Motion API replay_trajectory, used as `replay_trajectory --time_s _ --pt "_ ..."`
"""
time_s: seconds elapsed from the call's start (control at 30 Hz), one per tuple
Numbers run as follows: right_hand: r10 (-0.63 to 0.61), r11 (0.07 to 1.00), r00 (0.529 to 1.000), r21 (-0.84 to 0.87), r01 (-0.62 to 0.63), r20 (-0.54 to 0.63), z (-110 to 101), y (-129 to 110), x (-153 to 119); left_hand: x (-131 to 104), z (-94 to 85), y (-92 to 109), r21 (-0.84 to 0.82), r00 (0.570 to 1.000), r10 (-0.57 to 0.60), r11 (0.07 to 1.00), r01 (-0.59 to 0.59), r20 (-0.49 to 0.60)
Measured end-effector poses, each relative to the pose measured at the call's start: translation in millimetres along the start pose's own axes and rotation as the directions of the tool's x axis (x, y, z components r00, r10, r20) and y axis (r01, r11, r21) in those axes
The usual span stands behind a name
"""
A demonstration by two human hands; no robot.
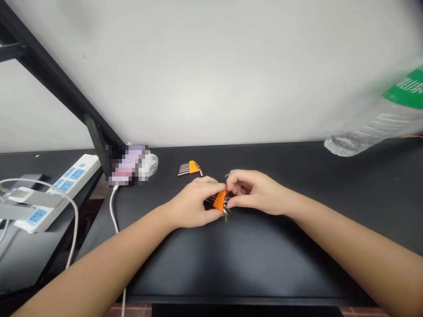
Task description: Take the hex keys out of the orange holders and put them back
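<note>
My left hand grips an orange holder of hex keys between thumb and fingers, just above the black table. Metal keys stick out of the holder on both sides, their short bent ends toward my right hand. My right hand is curled at that side, thumb and fingertips at the bent ends; whether it pinches one key is hidden. A second orange hex key set lies on the table beyond my left hand. Behind my right fingers, a small thin metal piece shows, partly hidden.
At the left, a white power strip with blue sockets lies beside a black frame post. A white cable runs down to the front edge. A pixelated item and crumpled plastic sit at the back; a plastic-wrapped roll lies back right.
</note>
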State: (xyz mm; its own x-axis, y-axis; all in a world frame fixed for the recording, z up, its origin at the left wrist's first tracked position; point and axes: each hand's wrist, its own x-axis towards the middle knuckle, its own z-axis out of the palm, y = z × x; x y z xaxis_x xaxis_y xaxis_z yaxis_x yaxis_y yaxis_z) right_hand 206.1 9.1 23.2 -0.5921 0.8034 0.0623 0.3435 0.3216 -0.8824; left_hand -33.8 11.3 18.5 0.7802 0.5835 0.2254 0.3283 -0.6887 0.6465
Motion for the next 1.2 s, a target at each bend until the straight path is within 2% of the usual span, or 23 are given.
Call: replay_trajectory --time_s 0.07,0.13,0.27,0.33,0.4,0.53,0.7,0.87,1.07,1.13,1.2 --pt "0.104 0.994 0.994 -0.012 -0.105 -0.017 5 5 3 0 0.8 1 -0.009 0.999 0.035 0.999 -0.035 0.004" --pt "0.124 0.990 0.992 -0.070 -0.126 -0.034 8 8 5 1 1.2 2 -0.011 0.998 0.057 0.998 -0.057 0.013" --pt "-0.010 0.978 0.995 -0.208 -0.010 -0.095 -3 11 5 0 0.3 2 0.026 0.999 -0.012 1.000 0.011 0.040" --pt "-0.093 0.930 0.985 -0.366 0.034 -0.143 -14 18 4 -1 0.0 0 0.057 0.999 -0.049 0.997 0.048 0.018" --pt "-0.151 0.842 0.975 -0.538 0.041 -0.162 -24 29 3 -2 0.1 -2 0.070 0.998 -0.066 0.995 0.067 -0.016" --pt "-0.153 0.714 0.981 -0.700 0.023 -0.124 -31 47 1 -5 0.5 -7 0.080 0.997 -0.057 0.995 0.060 -0.043" --pt "-0.143 0.672 0.984 -0.741 0.017 -0.107 -28 51 3 -5 1.8 -10 0.097 0.998 0.059 0.994 -0.055 -0.038" --pt "-0.130 0.635 0.988 -0.772 0.018 -0.083 -28 47 3 -6 2.2 -9 0.133 0.997 0.067 0.989 -0.060 -0.046" --pt "0.093 0.552 0.994 -0.828 -0.100 -0.057 -22 21 -3 -5 0.6 -9 0.167 0.996 0.072 0.984 -0.062 -0.058" --pt "0.071 0.599 0.996 -0.797 -0.081 -0.048 -18 15 -3 -5 1.0 -11 0.164 0.993 0.067 0.985 -0.051 -0.094" --pt "0.001 0.693 0.999 -0.721 -0.024 -0.032 -16 11 -2 -6 2.1 -13 0.138 0.989 0.015 0.990 0.006 -0.150"
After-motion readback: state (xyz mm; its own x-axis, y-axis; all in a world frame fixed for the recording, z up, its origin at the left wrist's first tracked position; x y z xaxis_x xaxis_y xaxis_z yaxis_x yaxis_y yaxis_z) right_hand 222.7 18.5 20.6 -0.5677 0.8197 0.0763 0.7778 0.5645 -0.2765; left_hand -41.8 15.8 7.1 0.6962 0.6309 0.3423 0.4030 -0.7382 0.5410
